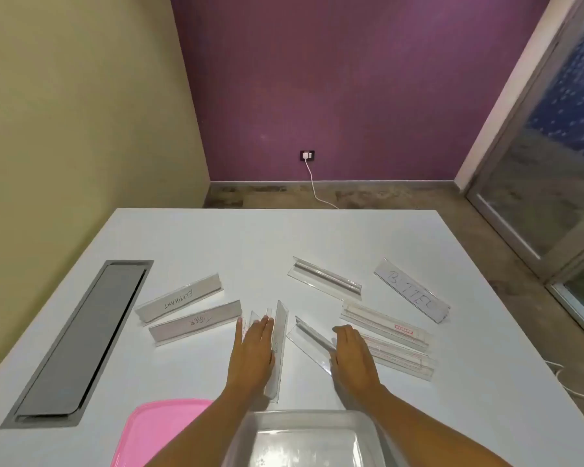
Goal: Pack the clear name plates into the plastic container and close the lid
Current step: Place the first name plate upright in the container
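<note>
the left hand point(253, 348) and the right hand point(351, 352) lie flat, fingers together, on two clear name plates point(280, 332) just past the plastic container point(317, 415), and the slick plates could slip from a loose grab.

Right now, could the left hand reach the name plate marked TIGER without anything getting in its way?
Probably yes: the left hand rests on a clear plate just right of the TIGER plate, with only bare table between them.

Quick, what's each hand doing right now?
Left hand: open, flat on a clear name plate.
Right hand: on another plate; grip cannot be told.
</note>
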Available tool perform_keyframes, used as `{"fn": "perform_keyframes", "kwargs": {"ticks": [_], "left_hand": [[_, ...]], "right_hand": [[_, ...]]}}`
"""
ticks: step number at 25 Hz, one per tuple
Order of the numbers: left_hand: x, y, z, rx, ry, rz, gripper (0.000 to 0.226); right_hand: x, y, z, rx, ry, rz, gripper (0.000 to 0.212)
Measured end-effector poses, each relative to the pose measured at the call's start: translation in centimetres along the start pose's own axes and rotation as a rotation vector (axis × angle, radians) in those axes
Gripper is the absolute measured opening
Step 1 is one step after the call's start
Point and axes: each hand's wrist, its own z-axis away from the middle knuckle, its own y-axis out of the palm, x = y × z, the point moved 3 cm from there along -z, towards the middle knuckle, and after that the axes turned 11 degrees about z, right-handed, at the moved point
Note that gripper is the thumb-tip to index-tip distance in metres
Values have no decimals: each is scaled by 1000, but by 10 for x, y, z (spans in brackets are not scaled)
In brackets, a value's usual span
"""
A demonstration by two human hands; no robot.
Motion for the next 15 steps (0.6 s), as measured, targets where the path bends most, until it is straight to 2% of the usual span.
{"fn": "perform_keyframes", "kwargs": {"ticks": [2, 3, 6, 9, 12, 15], "left_hand": [[-1, 5, -6, -25, -19, 54, 57], [-1, 10, -6, -24, -13, 46, 59], [0, 19, -8, 36, -39, 110, 60], [2, 24, -10, 96, -76, 144, 59], [0, 20, -12, 75, -72, 174, 58], [-9, 4, -12, -33, -94, 461, 50]], "right_hand": [[-1, 7, -3, 2, 30, -85, 42], [-2, 12, -2, 56, 70, -163, 41], [-7, 18, -1, 101, 136, -158, 36], [-12, 20, 0, 128, 200, -213, 15], [-13, 18, -2, 113, 173, -166, 17], [-11, 6, 0, 96, 152, -242, 15]]}}
